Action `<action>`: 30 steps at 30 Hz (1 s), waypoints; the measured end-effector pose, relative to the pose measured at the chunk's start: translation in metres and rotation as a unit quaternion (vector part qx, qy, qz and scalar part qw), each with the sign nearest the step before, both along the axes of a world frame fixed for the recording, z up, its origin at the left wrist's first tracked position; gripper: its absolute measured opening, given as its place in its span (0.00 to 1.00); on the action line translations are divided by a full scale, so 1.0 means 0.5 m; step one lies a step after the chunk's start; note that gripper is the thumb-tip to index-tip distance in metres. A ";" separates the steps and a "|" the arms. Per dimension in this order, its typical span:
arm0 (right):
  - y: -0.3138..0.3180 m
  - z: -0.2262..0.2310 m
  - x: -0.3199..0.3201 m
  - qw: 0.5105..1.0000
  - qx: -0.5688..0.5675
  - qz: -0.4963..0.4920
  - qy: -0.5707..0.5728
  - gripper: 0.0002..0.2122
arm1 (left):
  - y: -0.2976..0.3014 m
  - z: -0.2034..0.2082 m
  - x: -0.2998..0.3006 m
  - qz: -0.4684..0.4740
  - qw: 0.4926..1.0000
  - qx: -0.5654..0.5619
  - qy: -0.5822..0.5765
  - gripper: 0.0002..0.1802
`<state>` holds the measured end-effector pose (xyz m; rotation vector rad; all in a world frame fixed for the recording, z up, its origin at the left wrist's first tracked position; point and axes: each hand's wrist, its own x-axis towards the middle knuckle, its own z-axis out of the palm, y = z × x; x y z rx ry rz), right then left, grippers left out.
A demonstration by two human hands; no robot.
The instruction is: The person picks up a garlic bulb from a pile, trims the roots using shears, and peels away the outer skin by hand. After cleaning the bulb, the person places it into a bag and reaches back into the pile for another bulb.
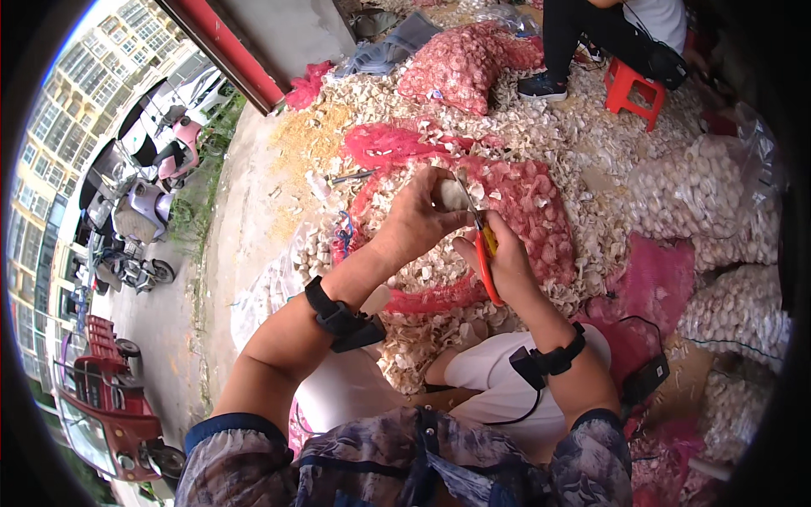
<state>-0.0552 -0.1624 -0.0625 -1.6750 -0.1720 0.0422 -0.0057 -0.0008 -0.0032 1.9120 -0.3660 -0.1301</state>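
In my left hand (412,218) I grip a whitish garlic bulb (452,196) between fingers and thumb. My right hand (512,260) is closed around scissors (485,253) with red-orange and yellow handles. Their metal blades point up and lie against the right side of the bulb; whether they are cutting I cannot tell. Both hands are above a red mesh sack (534,221), which lies open before my knees with garlic and loose pale skins in it. A dark strap with a small box circles each of my wrists.
Another full red mesh sack (463,68) lies farther ahead. A person sits beside it on a red stool (634,91). Clear bags of garlic (688,188) are stacked at the right. A white plastic bag (274,283) with pale cloves is at my left. Garlic skins (591,169) litter the floor.
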 end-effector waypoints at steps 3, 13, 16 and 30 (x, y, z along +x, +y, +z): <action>-0.004 -0.003 0.001 1.000 -0.025 -0.017 -0.007 0.15 | -0.004 0.018 -0.005 0.041 0.984 0.144 -0.092 0.24; -0.008 -0.005 0.002 0.974 -0.163 -0.098 -0.125 0.19 | -0.006 0.007 0.003 0.018 0.962 0.191 -0.195 0.22; -0.015 -0.006 0.001 0.970 -0.201 -0.078 -0.110 0.18 | -0.008 0.013 0.000 0.023 0.959 0.209 -0.190 0.24; -0.012 -0.014 0.033 0.890 0.432 0.020 0.148 0.17 | -0.023 -0.016 0.002 -0.117 0.991 -0.059 0.036 0.16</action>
